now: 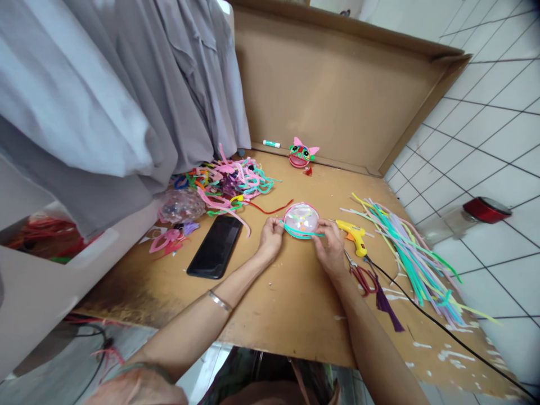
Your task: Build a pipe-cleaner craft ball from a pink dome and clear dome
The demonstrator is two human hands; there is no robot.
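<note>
A round, clear shallow piece with a pink fuzzy rim (301,214) and small coloured bits inside lies on the table in front of me. A turquoise pipe cleaner (300,233) runs across its near edge. My left hand (271,236) is closed in a pinch on the pipe cleaner's left end, beside the rim. At the right end my right hand (330,247) pinches the same pipe cleaner, fingertips close to the rim. Whether the pipe cleaner is fixed to the round piece cannot be made out.
Right of my hands lie a yellow glue gun (353,235), red-handled scissors (363,280), a purple tassel (387,304) and a pipe cleaner bundle (409,253). A phone (215,247) and a tangled heap (236,177) are left. A cat-eared figure (301,154) stands behind.
</note>
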